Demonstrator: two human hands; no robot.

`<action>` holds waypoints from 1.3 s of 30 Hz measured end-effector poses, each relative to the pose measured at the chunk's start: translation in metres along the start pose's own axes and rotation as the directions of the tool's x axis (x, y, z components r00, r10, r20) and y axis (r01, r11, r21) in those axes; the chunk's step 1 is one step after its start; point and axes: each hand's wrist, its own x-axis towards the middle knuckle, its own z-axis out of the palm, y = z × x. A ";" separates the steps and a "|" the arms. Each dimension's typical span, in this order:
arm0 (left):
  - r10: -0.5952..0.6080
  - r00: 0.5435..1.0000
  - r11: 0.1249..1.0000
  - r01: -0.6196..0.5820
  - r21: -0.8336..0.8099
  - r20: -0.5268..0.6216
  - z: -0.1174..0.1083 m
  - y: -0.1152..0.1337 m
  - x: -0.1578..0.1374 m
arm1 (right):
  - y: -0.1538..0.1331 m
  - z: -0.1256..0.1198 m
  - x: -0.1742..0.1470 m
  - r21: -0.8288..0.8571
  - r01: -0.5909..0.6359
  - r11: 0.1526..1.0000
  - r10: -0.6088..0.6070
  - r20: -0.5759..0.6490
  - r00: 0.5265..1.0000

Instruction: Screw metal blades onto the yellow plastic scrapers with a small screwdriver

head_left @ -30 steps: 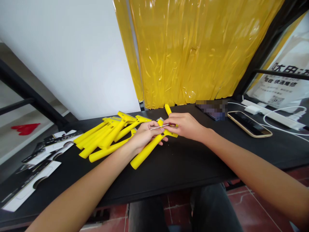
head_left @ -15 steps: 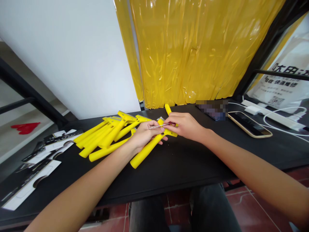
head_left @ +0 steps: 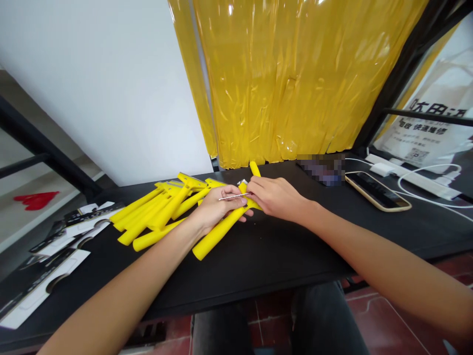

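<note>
A yellow scraper (head_left: 214, 237) slants above the black table, its handle pointing down toward me. My left hand (head_left: 220, 201) is closed around its head end, with several fingertips showing below. My right hand (head_left: 271, 195) is pinched on a thin screwdriver (head_left: 232, 197), whose bright shaft reaches left across my left thumb and fingers. The grip end is hidden inside the right hand. Just behind the hands, the handle of another yellow scraper (head_left: 254, 169) sticks out. More yellow scrapers (head_left: 148, 212) lie in a pile left of my left hand.
Black and white cardboard sleeves (head_left: 48, 283) are heaped on the left of the black table (head_left: 281, 266). A phone (head_left: 377, 190), white cables and a power strip (head_left: 417, 177) lie at the right. Yellow plastic film (head_left: 288, 88) hangs behind.
My right hand has shifted slightly left, and the screwdriver's red grip is now covered by it. The view has turned a little; the scraper stays in my left hand.
</note>
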 end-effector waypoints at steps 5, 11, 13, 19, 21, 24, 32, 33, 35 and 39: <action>-0.011 1.000 1.000 0.011 0.010 -0.022 0.004 0.000 -0.001 | -0.006 0.004 0.002 -0.055 -0.066 0.996 0.066 -0.009 0.998; -0.009 1.000 1.000 0.009 0.009 -0.012 0.005 0.000 -0.001 | -0.003 0.001 0.002 -0.001 -0.068 0.998 0.068 -0.008 0.998; 0.002 1.000 1.000 -0.002 0.016 -0.004 0.006 -0.001 -0.001 | -0.002 0.001 0.002 0.009 -0.053 0.999 0.053 0.012 0.999; 0.018 1.000 1.000 -0.018 0.011 -0.009 0.006 -0.008 0.001 | -0.003 0.010 0.002 0.073 -0.184 0.980 0.179 0.072 0.981; 0.009 1.000 1.000 -0.009 -0.002 -0.015 0.005 -0.008 0.003 | -0.002 0.010 0.002 0.205 -0.265 0.942 0.252 0.089 0.964; -0.027 0.998 0.998 0.023 -0.065 -0.055 0.003 -0.006 0.005 | 0.003 0.006 0.002 0.457 -0.346 0.819 0.355 0.070 0.932; -0.022 0.982 0.996 0.005 -0.090 -0.188 -0.006 -0.003 0.010 | 0.018 -0.006 0.006 0.763 -0.242 0.599 0.532 -0.153 0.833; -0.013 0.977 0.997 -0.004 -0.077 -0.211 -0.007 -0.003 0.011 | 0.016 -0.007 0.006 0.775 -0.234 0.588 0.546 -0.166 0.821; 0.007 0.969 0.998 -0.021 -0.054 -0.248 -0.007 -0.004 0.011 | 0.012 -0.009 0.006 0.777 -0.230 0.586 0.557 -0.180 0.811; 0.035 0.962 0.998 -0.046 -0.034 -0.270 -0.007 -0.005 0.011 | 0.003 -0.012 0.005 0.738 -0.215 0.639 0.533 -0.223 0.817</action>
